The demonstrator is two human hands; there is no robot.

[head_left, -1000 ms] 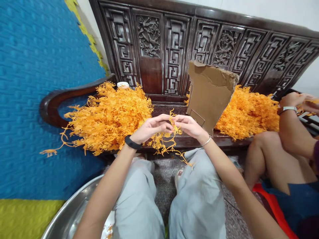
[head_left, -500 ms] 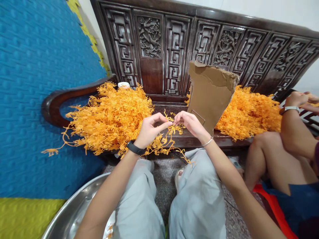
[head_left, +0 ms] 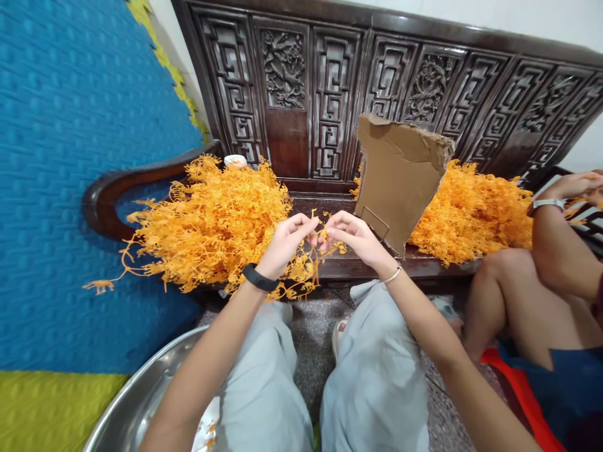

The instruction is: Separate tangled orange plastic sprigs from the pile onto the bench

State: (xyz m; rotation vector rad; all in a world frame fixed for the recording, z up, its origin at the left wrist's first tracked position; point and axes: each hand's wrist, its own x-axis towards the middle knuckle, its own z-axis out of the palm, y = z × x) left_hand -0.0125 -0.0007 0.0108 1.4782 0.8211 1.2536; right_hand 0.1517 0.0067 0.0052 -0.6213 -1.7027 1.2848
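My left hand (head_left: 284, 243) and my right hand (head_left: 354, 235) meet over the front edge of a dark carved wooden bench (head_left: 330, 207). Both pinch the same orange plastic sprig (head_left: 306, 267), a tangle of thin branching strands that hangs below my fingers. A black band sits on my left wrist and a thin bracelet on my right. A big heap of the same orange sprigs (head_left: 207, 226) lies on the bench just left of my hands. A second heap (head_left: 471, 210) lies to the right, behind a torn cardboard sheet (head_left: 398, 176) that stands upright.
A steel basin (head_left: 136, 402) sits on the floor at lower left, beside my grey-trousered knees. A blue and yellow foam mat (head_left: 70, 157) leans at the left. Another person sits at the right, their hands (head_left: 577, 185) handling orange sprigs. A small white cup (head_left: 234, 161) stands behind the left heap.
My hands have kept working the sprig, shifting slightly up and left. The dangling strands have drawn up off my right knee. The other person's hands rose a little.
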